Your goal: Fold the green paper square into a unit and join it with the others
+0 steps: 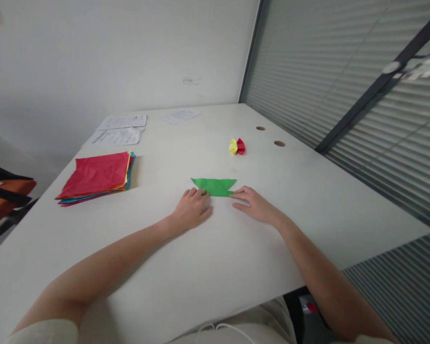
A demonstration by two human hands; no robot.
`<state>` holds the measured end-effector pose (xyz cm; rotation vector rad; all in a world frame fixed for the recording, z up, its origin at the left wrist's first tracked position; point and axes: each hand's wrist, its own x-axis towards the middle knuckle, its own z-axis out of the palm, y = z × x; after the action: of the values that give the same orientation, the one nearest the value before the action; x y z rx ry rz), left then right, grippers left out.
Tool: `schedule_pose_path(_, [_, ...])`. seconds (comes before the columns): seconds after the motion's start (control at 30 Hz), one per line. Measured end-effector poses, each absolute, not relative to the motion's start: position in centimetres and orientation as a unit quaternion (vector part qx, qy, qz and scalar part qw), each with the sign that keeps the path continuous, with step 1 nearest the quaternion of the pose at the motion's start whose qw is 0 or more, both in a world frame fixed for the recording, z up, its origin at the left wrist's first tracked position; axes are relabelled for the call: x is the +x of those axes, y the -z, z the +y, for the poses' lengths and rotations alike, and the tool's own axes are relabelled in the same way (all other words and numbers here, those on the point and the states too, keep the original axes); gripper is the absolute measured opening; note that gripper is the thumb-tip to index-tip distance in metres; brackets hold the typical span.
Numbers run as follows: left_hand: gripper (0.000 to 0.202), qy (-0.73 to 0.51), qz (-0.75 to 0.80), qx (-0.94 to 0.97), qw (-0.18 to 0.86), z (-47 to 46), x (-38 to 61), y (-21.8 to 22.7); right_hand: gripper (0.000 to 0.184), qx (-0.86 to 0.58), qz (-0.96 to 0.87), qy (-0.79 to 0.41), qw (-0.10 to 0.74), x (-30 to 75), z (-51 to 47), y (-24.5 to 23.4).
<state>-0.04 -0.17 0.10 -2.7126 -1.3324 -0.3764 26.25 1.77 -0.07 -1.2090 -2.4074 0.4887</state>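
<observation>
A folded strip of green paper lies flat on the white table in front of me, its two upper corners drawn out to points. The curled fingers of my left hand press on its lower left corner. At the lower right corner, the stretched fingertips of my right hand touch the paper, with the thumb apart below them. What lies directly under the left fingertips is hidden. Beyond the strip sits a small folded paper piece, half yellow and half red.
To the left is a stack of coloured paper sheets, red on top. Printed sheets and another printed page lie toward the back wall. Two round holes pierce the table near the blinds on the right. An orange bag is beyond the left edge.
</observation>
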Motion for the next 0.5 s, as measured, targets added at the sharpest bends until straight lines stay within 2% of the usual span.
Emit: schedule_pose_path(0.5, [0.037,0.119,-0.438,-0.890,0.044,-0.21,-0.05,-0.15,0.031,-0.429,-0.860,-0.182,0.209,26.29,1.84,0.15])
